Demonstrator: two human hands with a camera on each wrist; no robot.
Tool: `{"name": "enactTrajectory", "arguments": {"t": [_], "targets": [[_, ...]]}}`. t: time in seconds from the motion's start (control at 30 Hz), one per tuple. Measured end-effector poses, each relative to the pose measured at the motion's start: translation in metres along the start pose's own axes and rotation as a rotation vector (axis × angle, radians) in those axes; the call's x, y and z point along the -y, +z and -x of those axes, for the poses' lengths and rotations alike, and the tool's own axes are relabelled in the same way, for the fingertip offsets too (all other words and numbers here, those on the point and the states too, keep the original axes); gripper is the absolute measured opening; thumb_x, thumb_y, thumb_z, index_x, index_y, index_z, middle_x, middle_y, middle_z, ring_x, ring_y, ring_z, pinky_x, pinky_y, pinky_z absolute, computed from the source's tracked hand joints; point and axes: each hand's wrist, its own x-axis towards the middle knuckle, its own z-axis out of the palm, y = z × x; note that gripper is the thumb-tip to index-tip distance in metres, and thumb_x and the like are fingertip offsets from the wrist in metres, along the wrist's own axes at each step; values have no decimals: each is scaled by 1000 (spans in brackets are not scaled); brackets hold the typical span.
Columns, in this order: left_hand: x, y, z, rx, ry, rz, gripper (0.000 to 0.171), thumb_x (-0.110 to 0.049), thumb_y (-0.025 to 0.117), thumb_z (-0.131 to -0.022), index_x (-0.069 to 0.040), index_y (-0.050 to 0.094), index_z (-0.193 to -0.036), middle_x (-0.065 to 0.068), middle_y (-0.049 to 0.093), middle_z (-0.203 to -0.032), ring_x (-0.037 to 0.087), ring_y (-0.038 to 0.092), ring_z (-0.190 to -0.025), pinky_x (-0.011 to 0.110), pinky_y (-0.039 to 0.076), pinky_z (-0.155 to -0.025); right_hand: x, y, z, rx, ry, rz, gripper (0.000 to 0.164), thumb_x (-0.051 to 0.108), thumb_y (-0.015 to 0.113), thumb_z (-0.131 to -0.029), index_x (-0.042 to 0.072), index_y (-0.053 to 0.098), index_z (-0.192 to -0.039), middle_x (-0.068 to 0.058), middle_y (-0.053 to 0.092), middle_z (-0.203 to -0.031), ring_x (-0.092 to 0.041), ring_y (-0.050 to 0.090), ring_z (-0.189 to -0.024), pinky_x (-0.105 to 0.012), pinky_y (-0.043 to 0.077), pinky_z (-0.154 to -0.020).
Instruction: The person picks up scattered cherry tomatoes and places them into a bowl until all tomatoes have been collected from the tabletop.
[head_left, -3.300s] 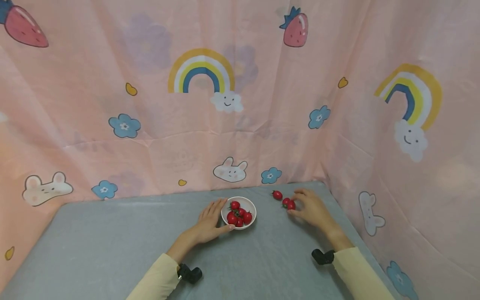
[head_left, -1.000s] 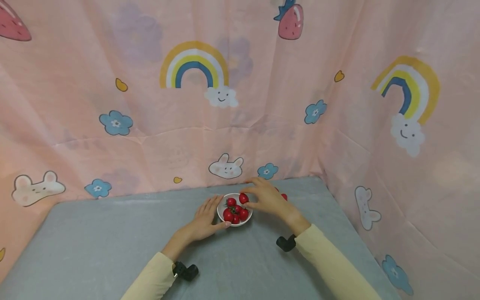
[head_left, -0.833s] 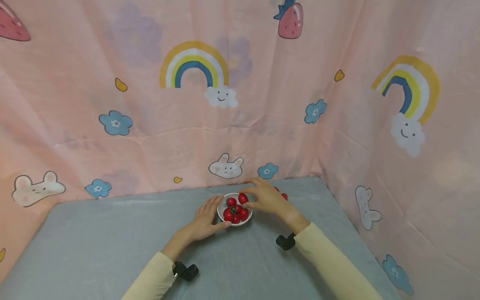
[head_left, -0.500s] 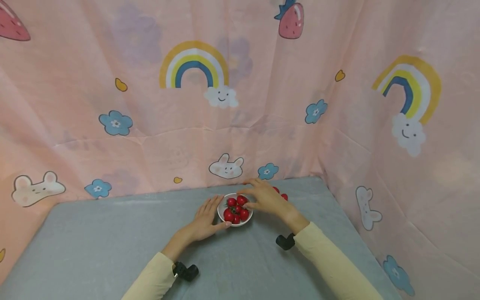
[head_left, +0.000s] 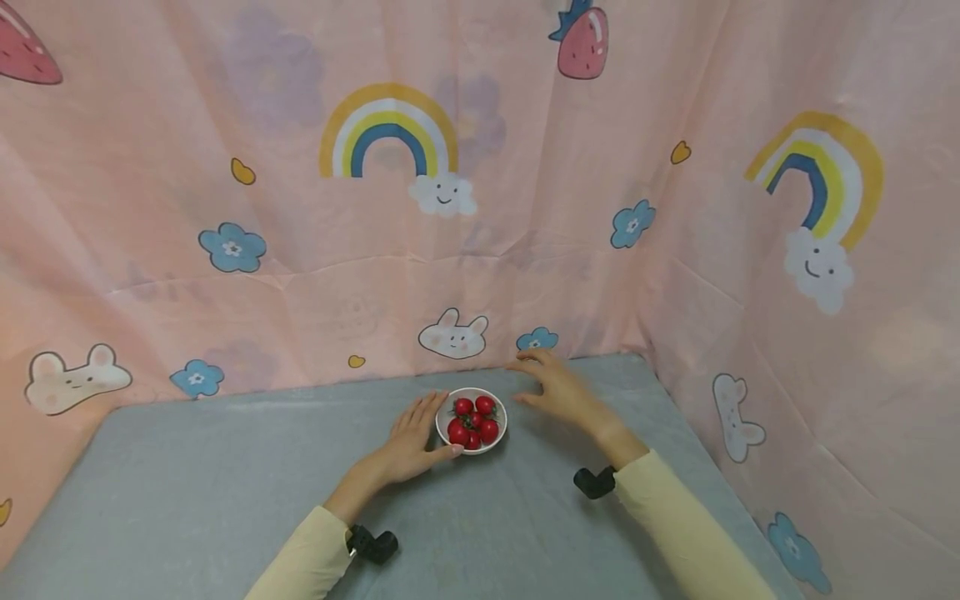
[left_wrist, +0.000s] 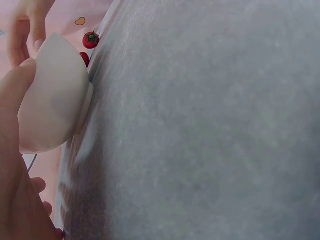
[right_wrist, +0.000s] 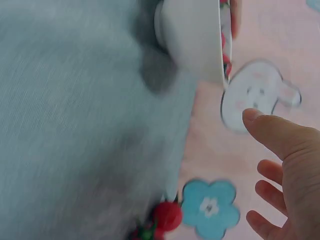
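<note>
A small white bowl [head_left: 442,435] holding several red cherry tomatoes [head_left: 488,431] stands on the grey-covered table. My left hand [head_left: 408,443] holds it from the left, thumb at the near rim and fingers along the far left side. Right of the bowl, my right hand [head_left: 564,397] is off the rim, its fingers loosely spread around nothing. Loose on the table lie more cherry tomatoes [right_wrist: 167,216], seen below the right hand in the right wrist view; one tomato [left_wrist: 90,40] also shows past the bowl in the left wrist view. In the head view the right hand hides them.
A pink printed curtain [head_left: 300,317] hangs right behind the table's back edge and along its right side. Grey cloth covers the table [head_left: 225,483]. Black wrist cameras [head_left: 375,546] are strapped to both forearms.
My right hand brought a cherry tomato from the right, let it go in the bowl at the upper right, and has moved back right. My left hand keeps its place at the bowl.
</note>
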Motion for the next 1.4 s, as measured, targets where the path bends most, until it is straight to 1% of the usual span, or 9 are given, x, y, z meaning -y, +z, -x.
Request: {"name": "enactTrajectory", "arguments": {"t": [0.1, 0.23, 0.4, 0.53, 0.83, 0.97, 1.13, 1.3, 1.4], "targets": [[0, 0, 1, -6, 9, 10, 94, -60, 60, -90, -21, 12, -160, 12, 13, -167, 39, 9, -155, 66, 11, -120, -15, -3, 6, -42, 13, -6, 54, 30, 77, -86, 21, 60, -136, -13, 53, -142, -33, 48, -133, -54, 45, -107], [1, 1, 0, 0, -1, 17, 94, -60, 60, -90, -22, 11, -160, 11, 13, -168, 38, 7, -155, 66, 11, -121, -36, -3, 15, -73, 36, 1, 53, 27, 78, -86, 19, 61, -136, -15, 54, -140, -34, 48, -131, -55, 44, -107], [1, 0, 2, 8, -7, 19, 95, -61, 60, -90, -24, 10, -160, 10, 12, -168, 37, 6, -156, 65, 10, -121, -57, -1, 28, -91, 81, 25, 57, 26, 80, -83, 10, 61, -134, -18, 55, -139, -38, 51, -129, -57, 43, -106], [1, 1, 2, 4, -4, 14, 94, -61, 60, -90, -24, 10, -160, 10, 12, -168, 37, 6, -156, 64, 10, -122, -67, 2, 35, -100, 83, 42, 57, 27, 83, -80, 6, 64, -129, -22, 55, -139, -39, 48, -130, -58, 41, -108], [1, 2, 1, 0, -2, 14, 93, -60, 61, -90, -24, 11, -160, 10, 12, -168, 38, 7, -155, 65, 10, -121, -78, 10, 40, -66, 147, 43, 49, 29, 82, -80, 8, 69, -122, -20, 58, -134, -38, 51, -126, -57, 42, -107], [1, 2, 0, -2, -5, 18, 93, -60, 61, -90, -24, 11, -160, 10, 12, -168, 38, 7, -156, 66, 10, -121, -81, 11, 41, -53, 163, 42, 48, 31, 83, -80, 7, 70, -120, -19, 59, -132, -39, 52, -125, -57, 41, -107], [0, 1, 0, 4, -9, 23, 94, -60, 61, -89, -25, 11, -160, 9, 12, -168, 37, 6, -156, 66, 10, -121, -82, 12, 42, -36, 174, 50, 45, 32, 82, -81, 7, 72, -117, -20, 59, -133, -40, 52, -126, -58, 40, -107], [1, 1, 0, 8, -1, 25, 93, -60, 60, -90, -24, 10, -160, 10, 11, -168, 37, 5, -156, 65, 9, -121, -83, 13, 44, -56, 161, 48, 36, 28, 82, -80, 7, 73, -109, -20, 61, -131, -40, 52, -125, -56, 41, -107], [1, 1, -1, 9, 2, 18, 94, -60, 60, -90, -24, 10, -160, 10, 11, -168, 37, 6, -156, 65, 9, -121, -82, 13, 44, -62, 162, 47, 34, 27, 82, -80, 7, 74, -107, -19, 61, -131, -39, 52, -125, -56, 41, -107]]}}
